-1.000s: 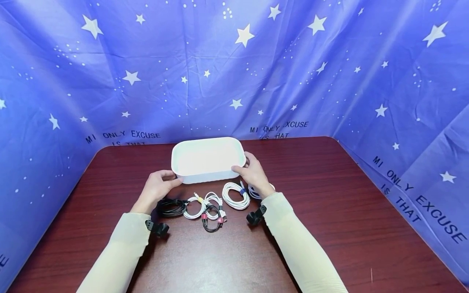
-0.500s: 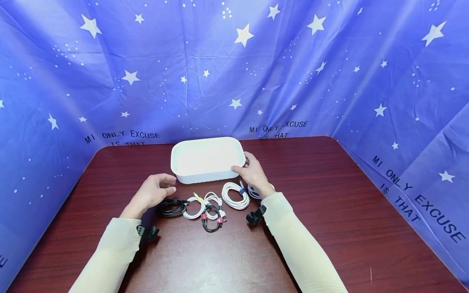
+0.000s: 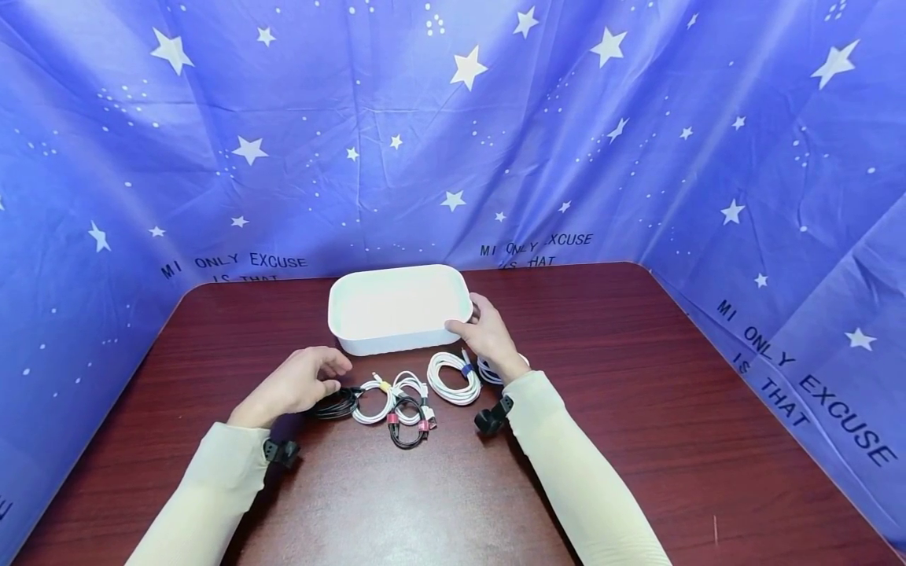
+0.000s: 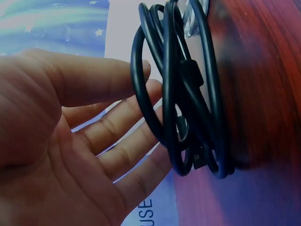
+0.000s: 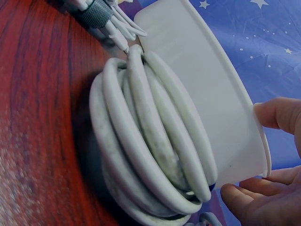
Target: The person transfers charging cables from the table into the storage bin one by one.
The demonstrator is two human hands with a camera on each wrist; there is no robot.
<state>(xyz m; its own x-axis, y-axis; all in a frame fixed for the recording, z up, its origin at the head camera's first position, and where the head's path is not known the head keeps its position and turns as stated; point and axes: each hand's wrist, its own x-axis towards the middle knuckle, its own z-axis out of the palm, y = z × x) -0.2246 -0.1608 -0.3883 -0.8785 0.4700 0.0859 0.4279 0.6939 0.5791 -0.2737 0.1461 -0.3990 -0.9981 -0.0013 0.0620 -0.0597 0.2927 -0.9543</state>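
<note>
A white plastic bin (image 3: 396, 343) with rounded corners sits toward the back of the table. My right hand (image 3: 490, 336) holds its right front corner, thumb on the rim and fingers at the end wall. My left hand (image 3: 293, 384) is over a coiled black cable (image 3: 334, 410), fingers spread and slightly bent. In the left wrist view, the thumb and fingertips reach the near side of the black coil (image 4: 169, 94); contact is unclear. A white cable coil with a blue tie (image 3: 468, 369) lies before the bin. In the right wrist view, a thick white coil (image 5: 146, 136) hides part of the bin.
Between the black coil and the blue-tied one lie white cables with a yellow tie (image 3: 385, 386) and a small black cable with red ties (image 3: 408, 446). Another white coil (image 3: 488, 371) is partly behind the right hand. A blue star-printed curtain (image 3: 396, 196) surrounds the dark wooden table (image 3: 609, 393).
My left hand has let go of the bin's left front corner, drawn back, then moved down over the black cable. The right hand stays at the bin's right corner.
</note>
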